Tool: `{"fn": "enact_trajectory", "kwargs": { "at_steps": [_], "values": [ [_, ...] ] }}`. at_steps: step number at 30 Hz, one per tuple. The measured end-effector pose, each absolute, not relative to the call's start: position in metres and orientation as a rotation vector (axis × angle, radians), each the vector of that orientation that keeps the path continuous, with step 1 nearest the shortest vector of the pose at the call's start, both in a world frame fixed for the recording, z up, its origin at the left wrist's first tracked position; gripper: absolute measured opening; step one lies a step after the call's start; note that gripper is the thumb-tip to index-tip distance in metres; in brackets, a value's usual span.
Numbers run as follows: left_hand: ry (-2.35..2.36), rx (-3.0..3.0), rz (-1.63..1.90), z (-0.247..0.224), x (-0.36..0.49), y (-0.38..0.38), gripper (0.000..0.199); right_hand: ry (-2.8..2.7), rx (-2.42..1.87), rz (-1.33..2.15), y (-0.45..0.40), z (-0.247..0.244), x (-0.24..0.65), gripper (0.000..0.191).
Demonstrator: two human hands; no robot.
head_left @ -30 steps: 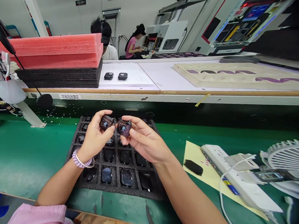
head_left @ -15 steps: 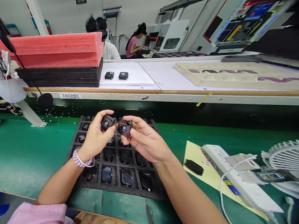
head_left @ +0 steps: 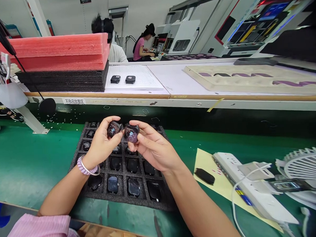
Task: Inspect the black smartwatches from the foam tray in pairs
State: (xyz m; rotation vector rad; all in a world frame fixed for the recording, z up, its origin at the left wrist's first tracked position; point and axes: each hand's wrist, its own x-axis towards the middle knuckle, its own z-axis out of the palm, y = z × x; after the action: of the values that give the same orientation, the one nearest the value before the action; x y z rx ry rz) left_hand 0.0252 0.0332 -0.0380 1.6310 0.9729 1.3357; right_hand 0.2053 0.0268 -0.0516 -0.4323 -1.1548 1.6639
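My left hand (head_left: 103,145) pinches a small dark watch body with a lit screen (head_left: 113,128). A second lit watch body (head_left: 131,133) sits between the fingers of my right hand (head_left: 151,148), almost touching the first. Both are held above a black foam tray (head_left: 103,190) whose pockets hold several more dark watch bodies. The tray lies on the green mat (head_left: 26,162) in front of me.
A yellow sheet (head_left: 201,158) with a small black part (head_left: 204,176) lies right of the tray, beside a white power strip (head_left: 236,174) and a white fan (head_left: 306,164). On the far shelf sit pink and black foam stacks (head_left: 58,60) and two watch bodies (head_left: 122,79). Two people work at the back.
Both hands and the two lit watch bodies have shifted very slightly upward and closer together; otherwise nothing has changed.
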Motion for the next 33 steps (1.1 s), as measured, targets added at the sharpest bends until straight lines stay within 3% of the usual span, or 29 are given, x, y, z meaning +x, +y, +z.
{"fn": "enact_trajectory", "kwargs": {
  "at_steps": [6, 14, 21, 33],
  "values": [
    [0.840, 1.296, 1.228, -0.0366, 0.0270, 0.0353, 0.058, -1.032, -0.566, 1.620, 0.0365, -0.0506, 0.2082, 0.047],
    [0.803, 1.217, 1.262, -0.0340, 0.0284, 0.0359, 0.053, -1.045, -0.614, 1.587, 0.0346, -0.0472, 0.2080, 0.044],
    [0.814, 1.233, 1.233, -0.0329, 0.0281, 0.0353, 0.035, -1.111, -0.619, 1.535, 0.0326, -0.0491, 0.2060, 0.041],
    [0.815, 1.275, 1.216, -0.0334, 0.0286, 0.0344, 0.033, -1.121, -0.654, 1.519, 0.0335, -0.0486, 0.2056, 0.043]
  ]
}}
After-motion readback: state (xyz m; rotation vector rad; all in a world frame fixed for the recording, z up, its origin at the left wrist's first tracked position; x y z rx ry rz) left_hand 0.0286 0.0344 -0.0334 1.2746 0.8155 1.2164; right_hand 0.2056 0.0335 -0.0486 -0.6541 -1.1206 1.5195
